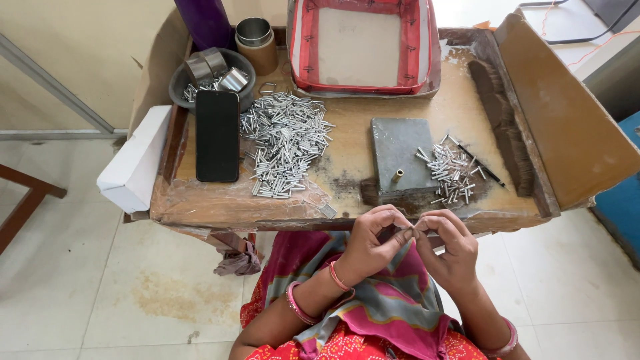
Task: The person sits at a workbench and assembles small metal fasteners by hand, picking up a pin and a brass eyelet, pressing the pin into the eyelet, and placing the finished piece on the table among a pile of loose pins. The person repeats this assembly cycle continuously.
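My left hand (pixel 373 243) and my right hand (pixel 448 248) meet fingertip to fingertip just in front of the wooden bench's near edge (pixel 267 215). Between the fingertips they pinch a small metal tube (pixel 411 230), mostly hidden by the fingers. Straight ahead stands a grey metal block (pixel 399 150) with a short peg (pixel 396 179) sticking up at its front. A small heap of short metal tubes (pixel 450 172) lies to the right of the block. A much bigger heap of similar tubes (pixel 285 143) lies left of it.
A black phone (pixel 217 135) lies face down left of the big heap. Behind it sit a grey bowl (pixel 180 80) with metal rings, a steel cup (pixel 254 32) and a purple bottle (pixel 203 20). A red-edged cloth tray (pixel 363 47) stands at the back. A thin black tool (pixel 479 163) and brown bristle strip (pixel 503 120) lie on the right.
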